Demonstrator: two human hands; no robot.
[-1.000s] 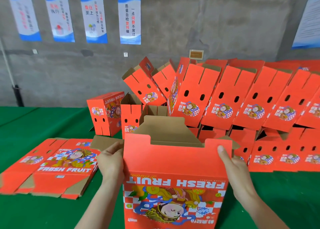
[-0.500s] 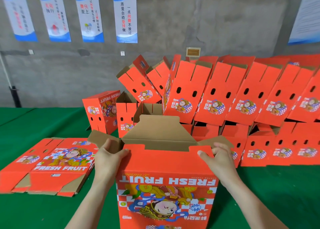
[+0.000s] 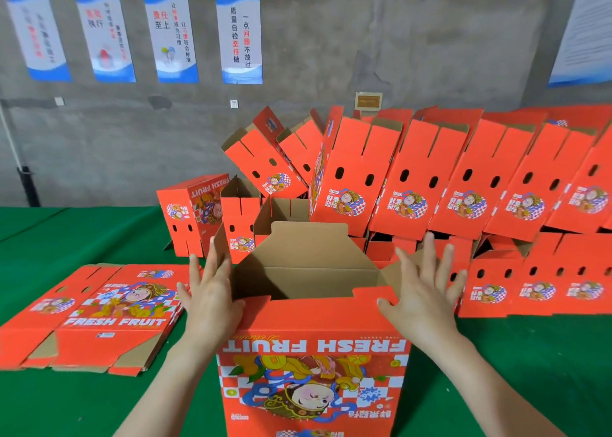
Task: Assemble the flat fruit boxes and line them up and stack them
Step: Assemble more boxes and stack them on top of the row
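The open-topped box (image 3: pixel 314 354) stands upright on the bench (image 3: pixel 66 238), its mouth running left to right between both hands. Each grip is released: left hand (image 3: pixel 212 297) flat against the left end flap (image 3: pixel 220 248), right hand (image 3: pixel 420 291) splayed beside the right end.

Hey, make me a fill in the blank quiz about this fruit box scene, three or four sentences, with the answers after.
The upright box nearest the camera has upside-down lettering: FRESH ____.
The flat boxes lie piled on that box's ____ side.
The cloth under everything is ____.
The left hand and right hand have fingers that are ____, not curled.
Missing words: FRUIT; left; green; straight.
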